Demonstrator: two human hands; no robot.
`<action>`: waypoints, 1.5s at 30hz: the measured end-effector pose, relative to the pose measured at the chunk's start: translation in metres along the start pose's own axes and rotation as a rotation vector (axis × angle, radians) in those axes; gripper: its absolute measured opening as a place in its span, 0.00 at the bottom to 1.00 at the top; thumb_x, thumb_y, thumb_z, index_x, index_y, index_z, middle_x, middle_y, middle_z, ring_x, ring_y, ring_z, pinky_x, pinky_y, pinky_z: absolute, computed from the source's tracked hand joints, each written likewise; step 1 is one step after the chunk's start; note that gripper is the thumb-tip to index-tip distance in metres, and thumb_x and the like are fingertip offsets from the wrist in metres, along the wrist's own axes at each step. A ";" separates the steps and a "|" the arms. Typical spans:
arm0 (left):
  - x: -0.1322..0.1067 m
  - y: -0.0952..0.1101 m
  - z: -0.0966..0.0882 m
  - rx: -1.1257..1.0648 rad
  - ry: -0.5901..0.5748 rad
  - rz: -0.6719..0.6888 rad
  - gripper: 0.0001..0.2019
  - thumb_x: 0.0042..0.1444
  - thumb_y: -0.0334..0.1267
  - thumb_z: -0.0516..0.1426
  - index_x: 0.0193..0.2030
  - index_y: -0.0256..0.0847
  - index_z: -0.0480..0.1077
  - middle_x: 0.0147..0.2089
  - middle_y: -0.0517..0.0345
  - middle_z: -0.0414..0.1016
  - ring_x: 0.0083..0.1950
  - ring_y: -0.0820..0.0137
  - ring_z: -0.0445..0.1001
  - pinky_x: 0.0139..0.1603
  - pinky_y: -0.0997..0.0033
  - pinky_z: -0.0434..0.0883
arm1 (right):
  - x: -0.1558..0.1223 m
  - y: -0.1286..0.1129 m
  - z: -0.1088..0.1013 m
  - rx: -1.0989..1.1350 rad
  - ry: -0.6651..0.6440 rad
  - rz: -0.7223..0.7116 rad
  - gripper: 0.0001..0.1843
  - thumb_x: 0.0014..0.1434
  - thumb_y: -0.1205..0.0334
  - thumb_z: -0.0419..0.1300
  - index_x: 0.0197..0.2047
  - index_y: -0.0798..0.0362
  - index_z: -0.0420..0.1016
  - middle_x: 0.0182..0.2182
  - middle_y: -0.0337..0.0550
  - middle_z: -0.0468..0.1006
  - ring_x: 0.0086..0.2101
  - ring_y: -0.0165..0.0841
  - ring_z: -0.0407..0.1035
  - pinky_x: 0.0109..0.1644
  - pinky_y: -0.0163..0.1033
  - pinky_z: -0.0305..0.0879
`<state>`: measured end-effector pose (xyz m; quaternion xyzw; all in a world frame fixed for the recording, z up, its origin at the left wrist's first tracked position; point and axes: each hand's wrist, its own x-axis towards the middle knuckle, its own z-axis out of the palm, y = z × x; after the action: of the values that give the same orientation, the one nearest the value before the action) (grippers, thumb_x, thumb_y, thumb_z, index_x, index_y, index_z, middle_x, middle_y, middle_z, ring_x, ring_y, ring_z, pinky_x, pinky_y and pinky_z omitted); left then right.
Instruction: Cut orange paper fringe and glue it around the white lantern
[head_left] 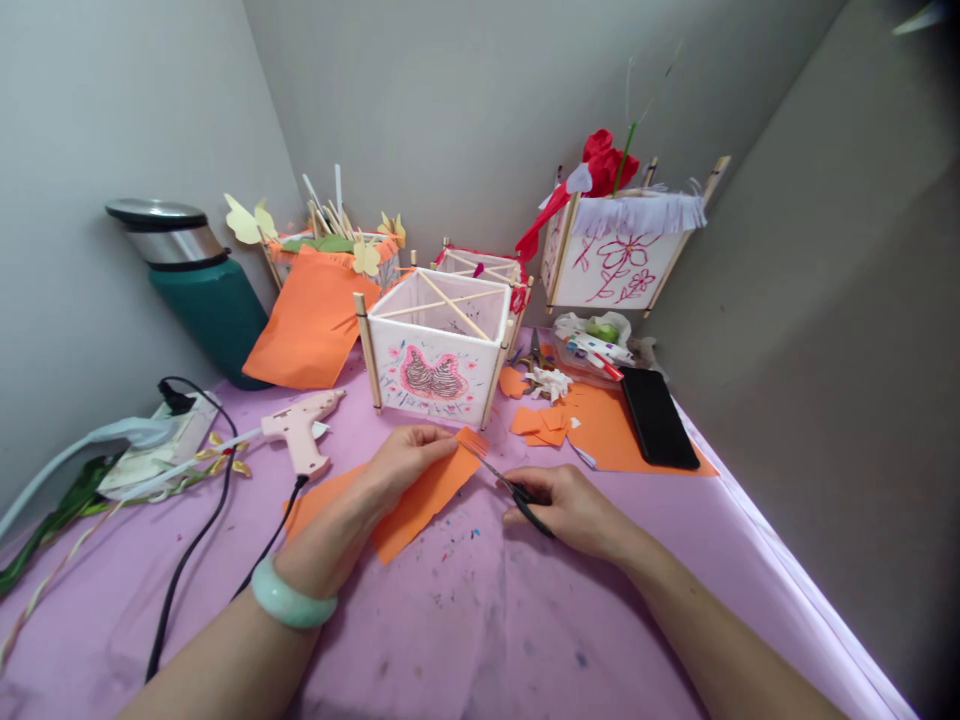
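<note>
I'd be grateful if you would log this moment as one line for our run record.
left hand: pinches orange paper sheet | right hand: black-handled scissors at its fringed corner | surface: lilac cloth

Matt orange paper, metal scissor blades, glossy plastic glue gun, creased lilac cloth

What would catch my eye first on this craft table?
Paper lanterns on wooden sticks stand out: a butterfly lantern at the centre and a flower lantern topped with red paper at back right. In front, the left hand holds orange paper while the right hand holds black-handled scissors at its edge.
</note>
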<state>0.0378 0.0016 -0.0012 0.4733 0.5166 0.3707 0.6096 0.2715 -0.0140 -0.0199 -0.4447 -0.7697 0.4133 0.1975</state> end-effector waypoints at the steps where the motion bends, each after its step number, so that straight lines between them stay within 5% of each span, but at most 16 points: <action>1: 0.000 0.000 0.000 0.000 -0.002 -0.003 0.13 0.46 0.46 0.63 0.31 0.36 0.75 0.28 0.56 0.77 0.27 0.71 0.70 0.28 0.73 0.63 | 0.000 0.000 0.000 -0.002 -0.001 0.000 0.14 0.52 0.52 0.64 0.36 0.53 0.76 0.23 0.33 0.61 0.26 0.26 0.55 0.28 0.30 0.51; 15: 0.003 0.000 -0.007 -0.035 0.142 0.021 0.13 0.44 0.45 0.64 0.29 0.37 0.72 0.24 0.61 0.72 0.23 0.75 0.66 0.24 0.75 0.58 | -0.003 -0.008 -0.005 0.102 -0.053 0.051 0.18 0.52 0.50 0.65 0.41 0.53 0.76 0.25 0.33 0.63 0.27 0.27 0.56 0.29 0.31 0.52; 45: 0.001 0.002 -0.004 -0.063 0.111 0.017 0.11 0.44 0.44 0.64 0.27 0.38 0.72 0.24 0.61 0.72 0.24 0.74 0.66 0.25 0.74 0.58 | -0.001 -0.006 -0.004 0.040 -0.026 0.034 0.17 0.52 0.48 0.64 0.38 0.53 0.76 0.24 0.34 0.63 0.26 0.28 0.56 0.29 0.31 0.52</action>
<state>0.0345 0.0039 0.0005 0.4367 0.5338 0.4178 0.5915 0.2716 -0.0152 -0.0129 -0.4482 -0.7562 0.4376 0.1891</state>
